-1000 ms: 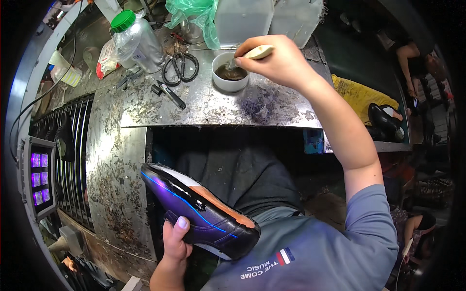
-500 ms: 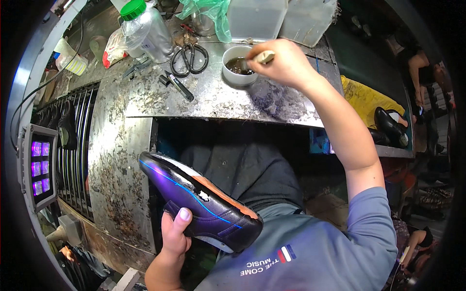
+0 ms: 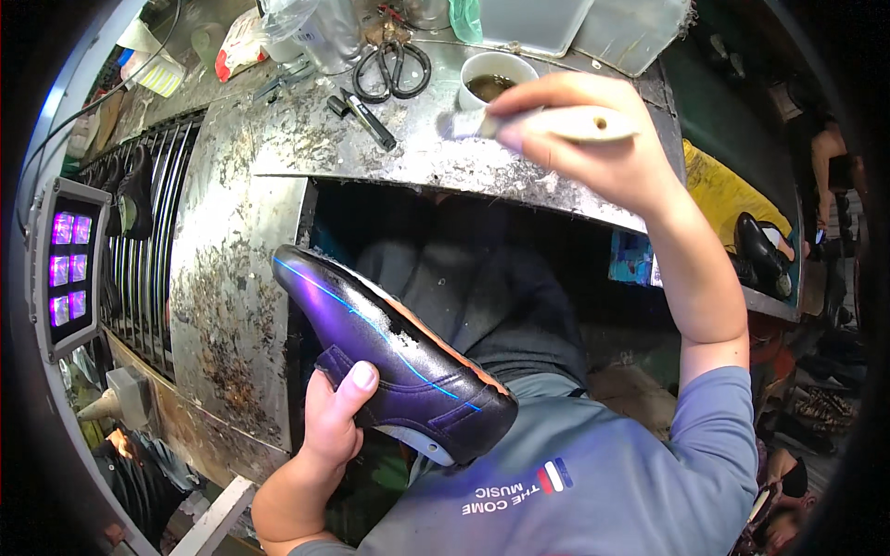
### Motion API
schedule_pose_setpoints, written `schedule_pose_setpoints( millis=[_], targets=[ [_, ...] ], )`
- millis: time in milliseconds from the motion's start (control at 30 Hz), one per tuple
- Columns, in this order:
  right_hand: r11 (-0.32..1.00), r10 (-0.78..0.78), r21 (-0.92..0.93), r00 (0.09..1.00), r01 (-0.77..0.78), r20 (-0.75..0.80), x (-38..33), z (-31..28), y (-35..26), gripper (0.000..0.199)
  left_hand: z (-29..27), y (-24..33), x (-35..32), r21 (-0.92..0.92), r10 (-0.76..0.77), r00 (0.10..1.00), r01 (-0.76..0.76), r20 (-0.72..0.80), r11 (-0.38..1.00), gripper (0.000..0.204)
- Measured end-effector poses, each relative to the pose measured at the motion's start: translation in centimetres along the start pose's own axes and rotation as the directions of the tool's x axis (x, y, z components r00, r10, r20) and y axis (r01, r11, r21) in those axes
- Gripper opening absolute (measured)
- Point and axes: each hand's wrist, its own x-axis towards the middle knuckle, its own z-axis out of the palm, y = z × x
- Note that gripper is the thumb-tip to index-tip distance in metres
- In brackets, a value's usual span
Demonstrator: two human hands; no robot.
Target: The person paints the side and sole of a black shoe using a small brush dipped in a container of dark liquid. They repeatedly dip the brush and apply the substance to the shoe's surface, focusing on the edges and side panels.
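My left hand (image 3: 336, 412) grips a black shoe (image 3: 394, 357) by its opening, thumb pressed on the outer side. The shoe lies tilted on its side over my lap, toe up to the left. A glowing blue line runs along its side, and an orange-brown strip shows by its sole edge. Above the bench front, my right hand (image 3: 607, 171) is closed round a flat brush (image 3: 589, 122) with a pale handle. Its bristles, blurred, point left. Behind the brush stands a white pot (image 3: 471, 72) holding brownish liquid.
On the stained metal bench (image 3: 278, 139) lie black-handled scissors (image 3: 425, 79) and a black marker (image 3: 373, 122). A lamp with purple lights (image 3: 69, 264) stands left, beside a barred rack (image 3: 159, 250) with dark shoes. At right, a black shoe (image 3: 762, 255) rests near yellow sheeting (image 3: 723, 185).
My right hand has lifted the brush out of the pot and brought it nearer to me. The shoe stays in my left hand, turned slightly. The whole view has shifted a little.
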Motion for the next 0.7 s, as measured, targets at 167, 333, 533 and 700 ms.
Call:
schedule_pose_setpoints(
  millis=[167, 333, 533, 700],
  targets=[
    [0.945, -0.287, 0.197, 0.951, 0.261, 0.117, -1.4, 3.4, -3.8, 0.021, 0.4, 0.6, 0.1, 0.108, -0.034, 0.999, 0.033, 0.008, 0.994, 0.062],
    [0.946, -0.253, 0.253, 0.947, 0.200, 0.198, -1.9, 4.9, -5.1, 0.018, 1.3, 1.9, 0.0, 0.238, -0.102, 0.994, 0.091, 0.032, 0.967, 0.074],
    [0.951, -0.221, 0.267, 0.943, 0.153, 0.250, -2.3, 5.5, -5.6, 0.014, 1.3, 2.2, 0.0, 0.263, -0.106, 0.994, 0.097, 0.018, 0.960, 0.071],
    [0.930, -0.255, 0.336, 0.918, 0.147, 0.305, -2.5, 5.1, -6.2, 0.013, 0.5, 1.8, -0.3, 0.263, -0.116, 0.992, 0.125, -0.049, 0.957, 0.067]
  ],
)
